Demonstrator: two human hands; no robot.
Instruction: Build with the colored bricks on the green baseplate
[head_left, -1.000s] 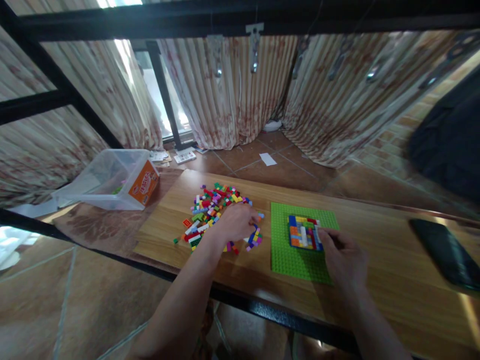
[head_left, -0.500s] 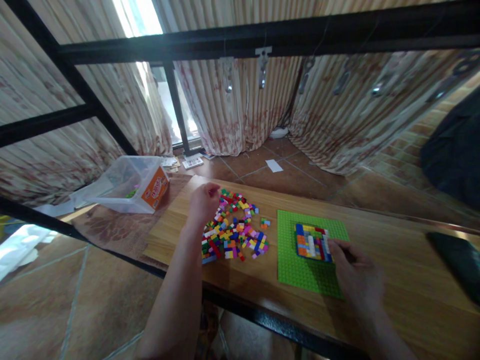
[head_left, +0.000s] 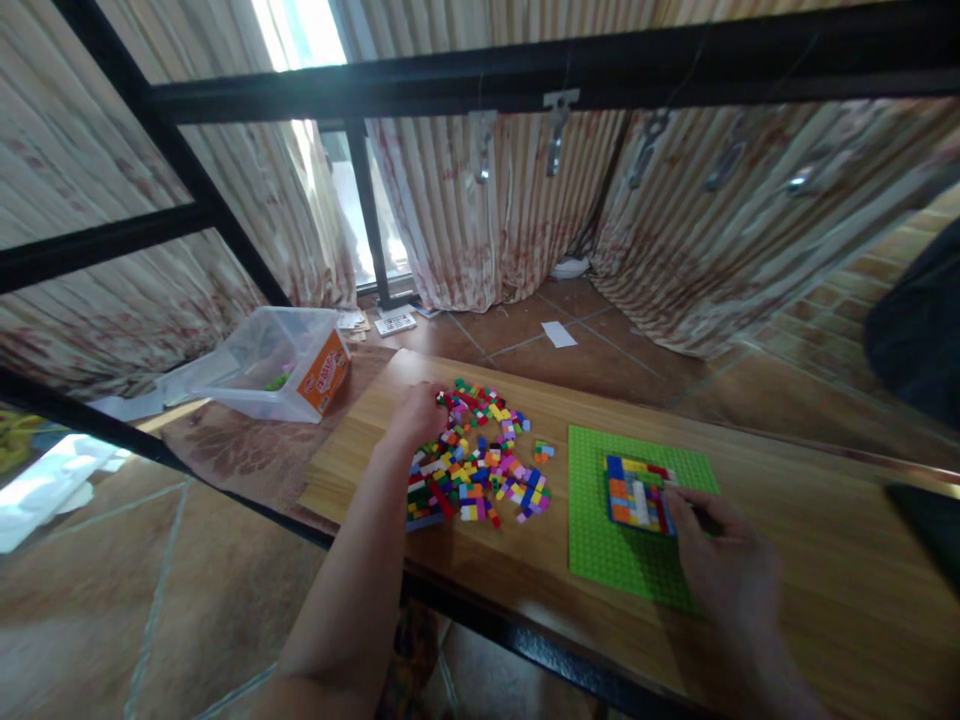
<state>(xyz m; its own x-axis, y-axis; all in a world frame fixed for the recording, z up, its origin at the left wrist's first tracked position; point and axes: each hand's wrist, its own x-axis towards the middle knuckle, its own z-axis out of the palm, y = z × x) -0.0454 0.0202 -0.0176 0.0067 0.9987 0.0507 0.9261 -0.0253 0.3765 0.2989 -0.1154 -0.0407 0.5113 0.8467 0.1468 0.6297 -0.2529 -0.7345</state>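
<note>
My left hand [head_left: 421, 412] is at the far left edge of a loose pile of colourful toy bricks [head_left: 480, 455]. Its fingers are curled down among the bricks, and whatever is between the fingertips is hidden. My right hand [head_left: 727, 550] pinches the right edge of a flat block of toy bricks [head_left: 637, 495], with thumb and forefinger closed on it. This block has a blue border and rows of orange, yellow, white, red and green bricks. It is over the green baseplate [head_left: 600, 555], and I cannot tell whether it touches the plate.
A small cluster of joined bricks [head_left: 544, 450] lies between pile and baseplate. A clear plastic bin [head_left: 262, 345] with an orange label stands beyond the wooden table's [head_left: 502, 575] left end. A dark flat object [head_left: 926, 525] lies at the right. A black metal bar [head_left: 480, 85] crosses above.
The view has turned slightly left, so everything sits further right. My left hand has come down onto the far left bricks. My right hand keeps its grip on the block.
</note>
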